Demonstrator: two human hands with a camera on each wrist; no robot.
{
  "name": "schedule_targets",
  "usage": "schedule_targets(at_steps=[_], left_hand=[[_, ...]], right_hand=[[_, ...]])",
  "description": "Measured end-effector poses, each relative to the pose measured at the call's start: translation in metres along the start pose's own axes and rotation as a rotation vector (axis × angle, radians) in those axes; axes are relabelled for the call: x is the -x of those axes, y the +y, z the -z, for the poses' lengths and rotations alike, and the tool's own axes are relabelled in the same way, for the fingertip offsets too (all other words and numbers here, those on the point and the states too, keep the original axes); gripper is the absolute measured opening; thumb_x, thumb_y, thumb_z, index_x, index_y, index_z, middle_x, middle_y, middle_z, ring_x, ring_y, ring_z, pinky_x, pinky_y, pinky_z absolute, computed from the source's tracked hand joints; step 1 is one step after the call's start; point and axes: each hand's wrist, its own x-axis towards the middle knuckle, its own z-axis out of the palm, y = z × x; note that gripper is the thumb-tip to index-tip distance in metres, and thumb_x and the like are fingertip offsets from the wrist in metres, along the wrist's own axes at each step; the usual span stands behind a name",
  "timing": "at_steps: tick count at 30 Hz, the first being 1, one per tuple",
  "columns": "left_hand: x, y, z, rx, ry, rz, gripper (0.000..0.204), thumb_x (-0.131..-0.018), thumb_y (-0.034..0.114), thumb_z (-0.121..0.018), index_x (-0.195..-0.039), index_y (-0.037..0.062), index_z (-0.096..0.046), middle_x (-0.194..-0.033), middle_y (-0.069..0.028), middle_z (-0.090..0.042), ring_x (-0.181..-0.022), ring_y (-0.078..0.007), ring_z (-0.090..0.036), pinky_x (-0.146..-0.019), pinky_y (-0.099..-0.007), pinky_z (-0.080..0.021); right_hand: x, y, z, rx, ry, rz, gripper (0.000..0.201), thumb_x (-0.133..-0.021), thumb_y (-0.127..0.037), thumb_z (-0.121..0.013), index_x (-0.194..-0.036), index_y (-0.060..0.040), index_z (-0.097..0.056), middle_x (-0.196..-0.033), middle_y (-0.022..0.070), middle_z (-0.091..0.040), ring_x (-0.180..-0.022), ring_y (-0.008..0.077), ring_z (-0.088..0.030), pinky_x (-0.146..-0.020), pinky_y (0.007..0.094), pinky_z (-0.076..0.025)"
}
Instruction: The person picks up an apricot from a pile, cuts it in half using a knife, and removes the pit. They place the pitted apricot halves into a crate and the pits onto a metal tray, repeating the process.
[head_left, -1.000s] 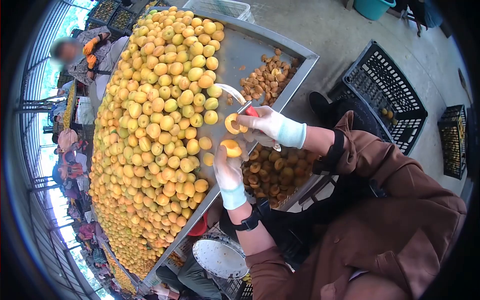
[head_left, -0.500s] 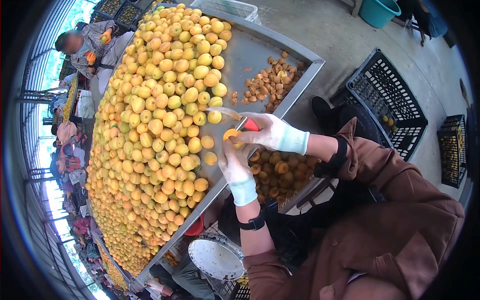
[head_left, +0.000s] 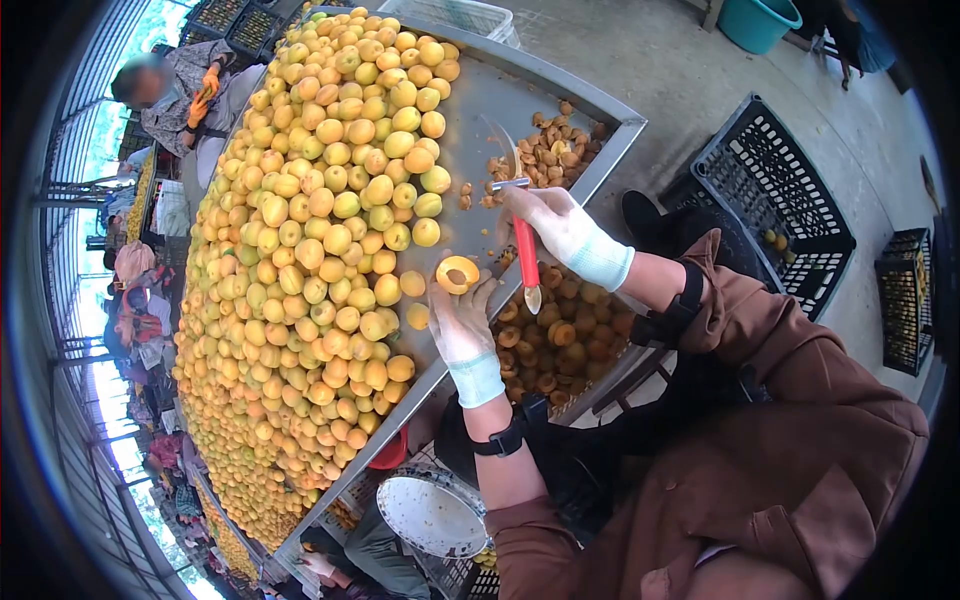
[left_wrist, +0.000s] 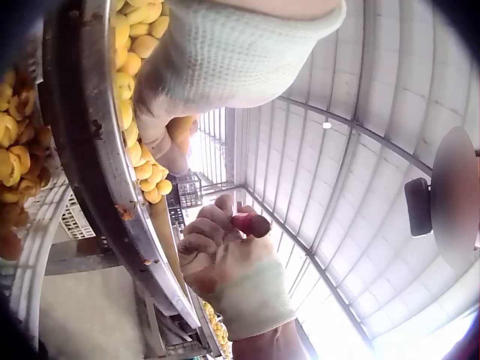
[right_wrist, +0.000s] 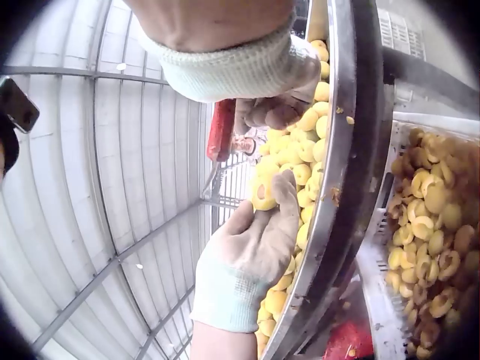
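My gloved left hand (head_left: pixel 462 325) holds a cut apricot (head_left: pixel 458 274) in its fingertips, with a dark round hollow in the flesh facing up. In the right wrist view the same apricot (right_wrist: pixel 263 193) sits between thumb and fingers. My gloved right hand (head_left: pixel 565 235) grips a red-handled curved knife (head_left: pixel 525 250), its blade over the loose apricot pits (head_left: pixel 550 150) on the metal table. The handle's pale, pointed end sticks out below the hand. Whole apricots (head_left: pixel 330 230) are heaped beside my left hand.
A crate of apricot halves (head_left: pixel 560 340) stands below the table edge (head_left: pixel 590 175). Black crates (head_left: pixel 775 190) are on the floor at right, with a teal tub (head_left: pixel 757 25) at the far end. A white basin (head_left: pixel 432 512) lies near my left forearm. Another person (head_left: pixel 185 90) sits across the heap.
My hands came together over the apricot, then parted. The right hand with the knife moved away toward the pits, and the left hand's apricot now shows its hollow.
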Motion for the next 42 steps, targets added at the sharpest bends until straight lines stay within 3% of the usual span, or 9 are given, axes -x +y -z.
schedule_targets(at_steps=[3,5,7,12,14,19,22,40,42], left_hand=[[0.001,0.003,-0.004,0.024,-0.009,0.037,0.049,-0.098,0.033,-0.053,-0.13,-0.0034,-0.045,-0.127,-0.0197,-0.054,-0.114,-0.0337,-0.054,-0.097,-0.0492,-0.045],[0.004,0.003,-0.012,-0.05,0.023,-0.02,0.052,-0.1,0.038,-0.048,-0.135,-0.0012,-0.045,-0.12,-0.0179,-0.056,-0.104,-0.0299,-0.058,-0.093,-0.0448,-0.049],[0.001,-0.001,-0.004,-0.034,0.018,-0.016,0.052,-0.1,0.038,-0.048,-0.134,-0.0011,-0.045,-0.121,-0.0171,-0.056,-0.104,-0.0298,-0.059,-0.092,-0.0445,-0.049],[-0.001,0.0,-0.004,-0.033,0.031,-0.06,0.05,-0.101,0.037,-0.049,-0.134,-0.0008,-0.045,-0.123,-0.0146,-0.056,-0.104,-0.0277,-0.06,-0.091,-0.0426,-0.051],[0.0,0.002,-0.007,-0.088,0.043,-0.078,0.049,-0.102,0.036,-0.046,-0.134,-0.0012,-0.045,-0.122,-0.0132,-0.056,-0.103,-0.025,-0.06,-0.09,-0.0397,-0.051],[0.003,0.006,-0.015,-0.166,0.043,-0.155,0.048,-0.104,0.035,-0.043,-0.134,-0.0027,-0.045,-0.121,-0.0128,-0.055,-0.103,-0.0222,-0.06,-0.09,-0.0369,-0.052],[0.005,0.005,-0.019,-0.192,0.049,-0.19,0.049,-0.104,0.035,-0.043,-0.134,-0.0037,-0.045,-0.121,-0.0132,-0.055,-0.104,-0.0216,-0.06,-0.089,-0.0362,-0.052],[0.007,0.002,-0.025,-0.168,0.076,-0.273,0.048,-0.103,0.032,-0.045,-0.134,-0.0053,-0.046,-0.125,-0.0145,-0.053,-0.111,-0.0215,-0.057,-0.091,-0.0365,-0.053],[0.007,0.003,-0.026,-0.17,0.079,-0.266,0.048,-0.103,0.032,-0.044,-0.134,-0.0055,-0.046,-0.126,-0.0146,-0.053,-0.111,-0.0216,-0.057,-0.091,-0.0364,-0.053]], right_hand=[[0.007,-0.015,-0.003,0.008,0.063,-0.022,0.039,-0.09,-0.037,-0.063,-0.079,0.0003,-0.067,-0.069,0.0049,-0.064,-0.062,0.0097,-0.06,-0.058,0.0232,-0.049],[0.01,-0.016,-0.003,0.051,0.129,-0.029,0.033,-0.088,-0.032,-0.067,-0.08,0.0002,-0.068,-0.07,0.0044,-0.065,-0.063,0.0089,-0.061,-0.058,0.0234,-0.049],[0.012,-0.014,0.002,0.297,0.053,0.244,0.019,-0.084,-0.019,-0.072,-0.086,-0.0005,-0.07,-0.072,0.003,-0.067,-0.065,0.0072,-0.061,-0.06,0.0234,-0.05],[0.018,-0.012,-0.008,0.234,0.046,0.382,0.015,-0.081,-0.013,-0.074,-0.09,-0.0015,-0.07,-0.078,0.0053,-0.068,-0.07,0.0115,-0.063,-0.065,0.0255,-0.05],[0.017,-0.006,-0.006,0.394,-0.006,0.506,0.018,-0.081,-0.015,-0.075,-0.093,-0.0028,-0.07,-0.081,0.0062,-0.067,-0.074,0.0154,-0.064,-0.067,0.0272,-0.051],[0.019,-0.006,-0.004,0.437,-0.077,0.558,0.02,-0.082,-0.017,-0.075,-0.095,-0.0027,-0.07,-0.083,0.0051,-0.067,-0.075,0.0148,-0.064,-0.068,0.027,-0.05],[0.023,-0.011,-0.004,0.329,-0.122,0.372,0.016,-0.083,-0.008,-0.072,-0.097,-0.0003,-0.07,-0.093,0.0087,-0.071,-0.081,0.0166,-0.067,-0.072,0.0279,-0.052],[0.029,0.001,-0.008,0.422,-0.102,0.58,0.021,-0.085,-0.007,-0.067,-0.104,-0.0005,-0.066,-0.097,0.0103,-0.068,-0.085,0.0217,-0.066,-0.074,0.0303,-0.053],[0.024,0.004,-0.01,0.499,-0.067,0.729,0.016,-0.082,-0.005,-0.069,-0.098,-0.0006,-0.07,-0.089,0.0092,-0.07,-0.075,0.02,-0.067,-0.069,0.0288,-0.052]])
